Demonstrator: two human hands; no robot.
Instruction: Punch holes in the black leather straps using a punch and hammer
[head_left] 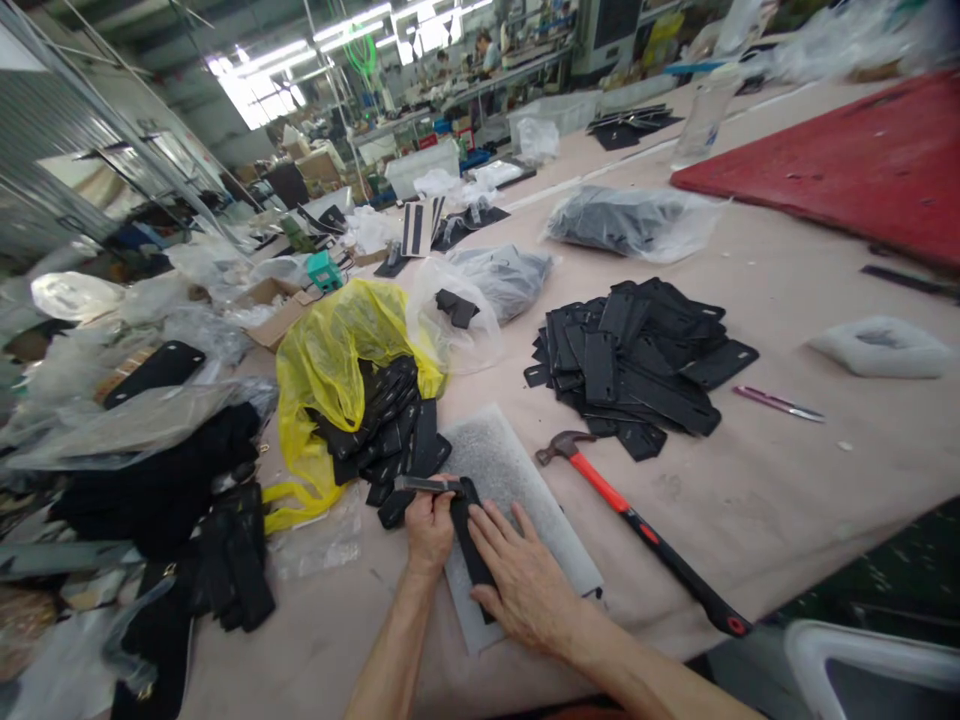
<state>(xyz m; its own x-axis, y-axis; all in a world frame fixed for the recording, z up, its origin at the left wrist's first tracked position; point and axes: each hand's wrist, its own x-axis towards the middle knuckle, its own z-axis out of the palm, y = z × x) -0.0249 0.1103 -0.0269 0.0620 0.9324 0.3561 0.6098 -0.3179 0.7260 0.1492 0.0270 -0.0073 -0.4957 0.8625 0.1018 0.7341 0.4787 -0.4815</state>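
My left hand [429, 532] is closed around a narrow grey metal bar tool [418, 484], whose end meets the top of a black strip [468, 535]. My right hand [526, 585] lies with fingers stretched out across the strip's right side. Beneath the strip is a whitish, speckled rectangular pad [495, 445]. A claw hammer [626, 505] with a red and black handle rests on the table to the right of the pad. Just beyond my left hand, a yellow plastic bag [319, 350] spills black pieces [405, 440].
A heap of black slotted pieces [630, 360] sits past the hammer, with a pen [780, 403] beside it. Clear bags [630, 220] stand farther back. Black fabric [157, 480] and plastic wrapping crowd the left. A red board [847, 165] covers the far right.
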